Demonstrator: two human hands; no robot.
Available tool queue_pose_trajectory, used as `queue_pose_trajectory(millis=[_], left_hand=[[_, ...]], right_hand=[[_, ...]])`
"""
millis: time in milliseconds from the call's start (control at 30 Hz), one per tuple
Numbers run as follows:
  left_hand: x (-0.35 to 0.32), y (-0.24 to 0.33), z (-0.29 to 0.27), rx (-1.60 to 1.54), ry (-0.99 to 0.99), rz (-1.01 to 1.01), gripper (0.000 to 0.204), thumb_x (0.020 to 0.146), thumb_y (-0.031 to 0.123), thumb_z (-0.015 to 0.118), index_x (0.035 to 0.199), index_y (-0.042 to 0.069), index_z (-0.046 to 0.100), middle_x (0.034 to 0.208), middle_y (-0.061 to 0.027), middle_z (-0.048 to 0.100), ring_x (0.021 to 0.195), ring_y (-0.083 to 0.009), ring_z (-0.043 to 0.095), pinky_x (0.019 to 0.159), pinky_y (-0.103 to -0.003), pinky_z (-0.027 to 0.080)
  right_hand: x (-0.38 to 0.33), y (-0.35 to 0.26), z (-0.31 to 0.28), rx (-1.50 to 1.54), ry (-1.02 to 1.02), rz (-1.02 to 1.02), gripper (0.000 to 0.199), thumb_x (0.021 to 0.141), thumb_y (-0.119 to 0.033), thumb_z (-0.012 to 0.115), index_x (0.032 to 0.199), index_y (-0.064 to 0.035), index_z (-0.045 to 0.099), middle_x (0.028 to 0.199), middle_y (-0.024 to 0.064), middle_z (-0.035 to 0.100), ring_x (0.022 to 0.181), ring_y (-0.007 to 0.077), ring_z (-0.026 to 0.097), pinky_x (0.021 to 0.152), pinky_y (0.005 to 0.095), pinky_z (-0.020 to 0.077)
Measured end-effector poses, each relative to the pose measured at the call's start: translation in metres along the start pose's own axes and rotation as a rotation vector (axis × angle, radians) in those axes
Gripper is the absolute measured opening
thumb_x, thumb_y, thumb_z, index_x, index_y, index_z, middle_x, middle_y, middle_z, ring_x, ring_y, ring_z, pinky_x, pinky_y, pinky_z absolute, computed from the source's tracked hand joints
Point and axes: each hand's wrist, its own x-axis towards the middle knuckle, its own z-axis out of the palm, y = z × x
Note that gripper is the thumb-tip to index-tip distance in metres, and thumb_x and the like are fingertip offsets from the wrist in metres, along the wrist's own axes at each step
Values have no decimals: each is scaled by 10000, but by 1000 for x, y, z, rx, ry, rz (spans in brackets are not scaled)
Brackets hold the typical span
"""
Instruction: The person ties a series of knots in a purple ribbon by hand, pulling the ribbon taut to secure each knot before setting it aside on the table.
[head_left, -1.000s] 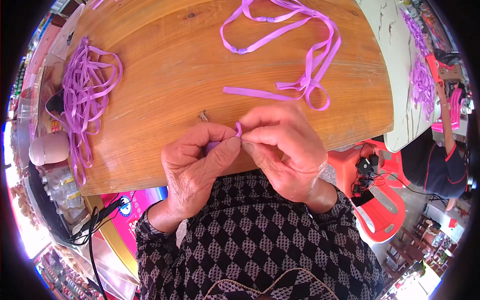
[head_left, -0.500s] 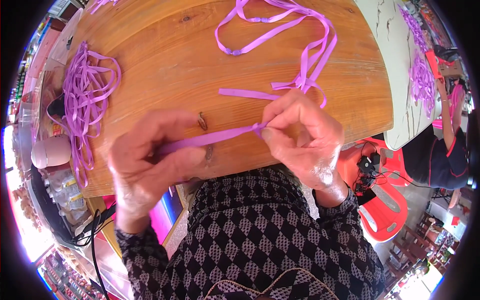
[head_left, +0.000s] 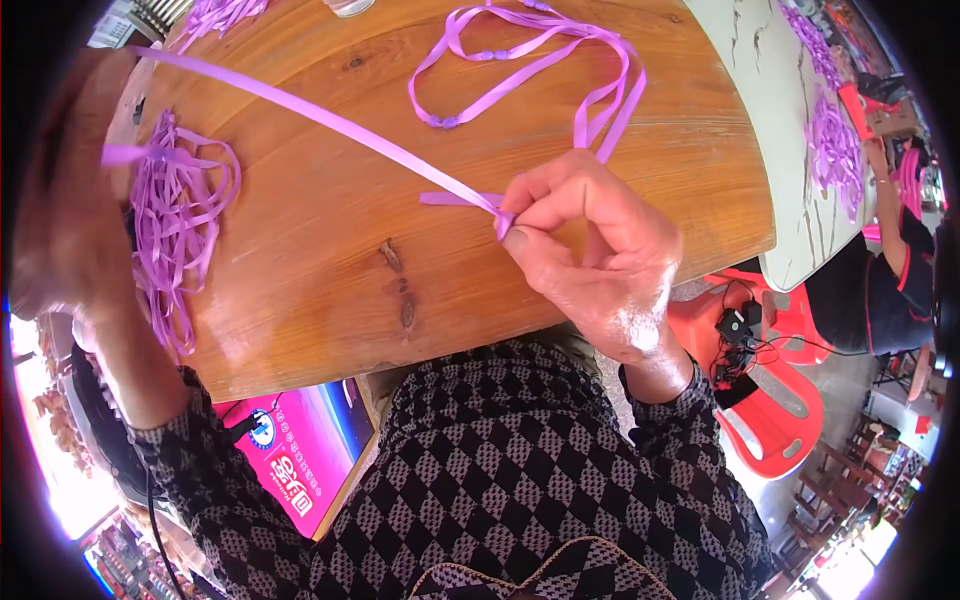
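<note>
A purple ribbon point(head_left: 330, 120) stretches taut and slanting across the wooden table, from the upper left down to the middle. My right hand point(head_left: 605, 245) pinches its lower end, where a small knot or fold shows at thumb and forefinger. My left hand point(head_left: 75, 190), blurred at the far left, is closed on the other end; a short purple strip pokes out beside its fingers. Beyond my right hand lies a loose loop of purple ribbon point(head_left: 500, 95) with small darker purple beads or clips on it. A tail of ribbon rests just left of my right fingertips.
A pile of purple ribbons point(head_left: 180, 240) lies at the table's left edge, another bundle point(head_left: 220, 15) at the far left. More ribbons point(head_left: 835, 150) hang over a white marbled table point(head_left: 740, 60) at right, near another person's arm. Red plastic stools point(head_left: 775, 430) stand below.
My left hand has swung out to the far left and up, pulling the ribbon long and straight. My right hand keeps its pinch almost in place. The loose loop has shifted slightly.
</note>
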Motion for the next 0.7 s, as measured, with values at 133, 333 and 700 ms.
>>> queue_pose_trajectory(millis=[133,333,700], left_hand=[[-43,-21,12,821,-431,-117,212,753,45,624,965,26,626,999,-94,613,923,-213,576,795,-291,447],[-72,61,82,-111,-562,-604,359,690,51,649,1043,15,594,1049,-128,593,993,-256,550,851,-357,423],[-91,83,86,-640,-357,-1424,137,833,28,582,953,-38,590,845,-5,593,766,-54,524,658,-191,436]], right_hand=[[0,15,-1,-103,-13,-61,152,672,130,577,704,-13,535,780,72,584,686,130,534,618,260,414],[-6,19,4,-265,-119,-124,178,618,98,611,703,-36,531,770,61,588,693,203,531,622,298,401],[-5,9,10,-475,-99,-341,242,561,108,645,715,-45,537,771,51,595,651,222,492,618,305,368]])
